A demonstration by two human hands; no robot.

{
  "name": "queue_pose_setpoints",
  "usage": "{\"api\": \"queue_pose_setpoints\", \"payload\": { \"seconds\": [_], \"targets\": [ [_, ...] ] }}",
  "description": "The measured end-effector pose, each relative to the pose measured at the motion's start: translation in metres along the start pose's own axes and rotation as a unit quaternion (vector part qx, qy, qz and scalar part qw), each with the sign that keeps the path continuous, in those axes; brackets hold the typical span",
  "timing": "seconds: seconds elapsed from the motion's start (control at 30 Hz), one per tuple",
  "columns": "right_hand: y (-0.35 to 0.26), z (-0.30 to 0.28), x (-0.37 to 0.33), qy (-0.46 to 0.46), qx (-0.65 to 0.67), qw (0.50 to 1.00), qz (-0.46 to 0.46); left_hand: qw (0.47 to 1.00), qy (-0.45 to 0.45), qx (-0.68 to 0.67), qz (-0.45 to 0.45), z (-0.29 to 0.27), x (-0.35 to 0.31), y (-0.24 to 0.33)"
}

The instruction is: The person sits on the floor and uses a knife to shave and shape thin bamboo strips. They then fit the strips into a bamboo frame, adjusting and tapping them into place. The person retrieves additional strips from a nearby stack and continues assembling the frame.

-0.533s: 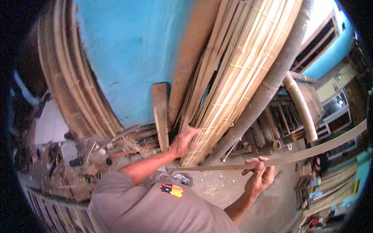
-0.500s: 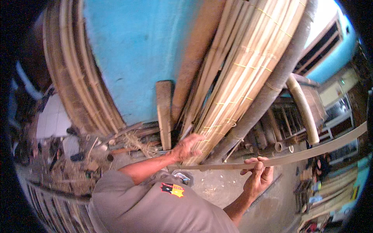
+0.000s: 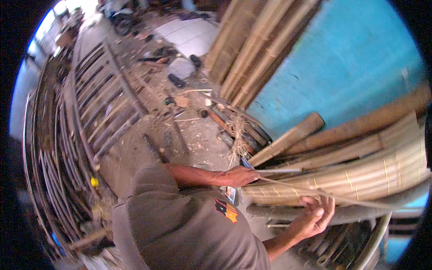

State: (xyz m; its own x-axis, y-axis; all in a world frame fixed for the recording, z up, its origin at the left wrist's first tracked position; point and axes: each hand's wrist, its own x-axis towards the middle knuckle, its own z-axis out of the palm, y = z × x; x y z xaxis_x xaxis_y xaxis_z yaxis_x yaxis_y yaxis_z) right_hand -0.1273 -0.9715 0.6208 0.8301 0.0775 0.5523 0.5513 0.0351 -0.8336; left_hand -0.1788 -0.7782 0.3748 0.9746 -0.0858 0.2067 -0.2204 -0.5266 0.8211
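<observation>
A thin bamboo strip (image 3: pixel 288 185) runs from my left hand across to the right, past the tied bamboo slats. My left hand (image 3: pixel 242 176) is closed on its near end. My right hand (image 3: pixel 317 212) has its fingers curled up around the strip farther along, thumb toward me; the fingers are slightly blurred. Just beyond my left hand lies a straight grey bar (image 3: pixel 280 171); whether the hand touches it I cannot tell. Behind both hands leans the panel of bamboo slats (image 3: pixel 360 177), bound with yellow ties.
Split bamboo lengths (image 3: pixel 263 49) lean on the blue wall (image 3: pixel 355 54). A short plank (image 3: pixel 288 139) and a tuft of fibres (image 3: pixel 238 139) are ahead of my left hand. At left lie a bamboo ladder-like frame (image 3: pixel 108 90), stacked poles (image 3: pixel 51 180) and floor scraps.
My view has swung left, bringing the ladder-like frame and poles in. My left hand, open beside the slats before, now grips the strip's end. The strip appears narrower, edge-on; my right hand still holds it.
</observation>
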Motion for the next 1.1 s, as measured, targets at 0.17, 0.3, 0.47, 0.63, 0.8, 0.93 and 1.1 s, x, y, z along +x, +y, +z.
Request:
{"api": "queue_pose_setpoints", "payload": {
  "seconds": [0.17,0.3,0.47,0.63,0.8,0.93,1.1],
  "targets": [
    [0.031,0.089,-0.027,-0.272,-0.085,0.950,0.127,0.966,0.228,0.014,-0.122,-0.060,-0.022,0.000],
    [0.131,0.124,-0.088,-0.424,-0.224,0.876,0.055,0.889,0.409,-0.151,-0.138,-0.094,-0.042,-0.017],
    [0.194,0.130,-0.170,-0.548,-0.308,0.777,0.037,0.750,0.555,-0.311,-0.180,-0.172,-0.100,-0.047],
    [0.200,0.123,-0.213,-0.553,-0.275,0.773,0.143,0.638,0.614,-0.419,-0.201,-0.247,-0.168,-0.109],
    [0.222,0.125,-0.236,-0.561,-0.333,0.755,0.073,0.593,0.618,-0.436,-0.276,-0.284,-0.239,-0.190],
    [0.210,0.137,-0.238,-0.547,-0.312,0.768,0.117,0.581,0.611,-0.444,-0.303,-0.322,-0.254,-0.204],
    [0.177,0.195,-0.208,-0.550,-0.207,0.795,0.149,0.587,0.609,-0.462,-0.266,-0.346,-0.248,-0.200]
  ]
}}
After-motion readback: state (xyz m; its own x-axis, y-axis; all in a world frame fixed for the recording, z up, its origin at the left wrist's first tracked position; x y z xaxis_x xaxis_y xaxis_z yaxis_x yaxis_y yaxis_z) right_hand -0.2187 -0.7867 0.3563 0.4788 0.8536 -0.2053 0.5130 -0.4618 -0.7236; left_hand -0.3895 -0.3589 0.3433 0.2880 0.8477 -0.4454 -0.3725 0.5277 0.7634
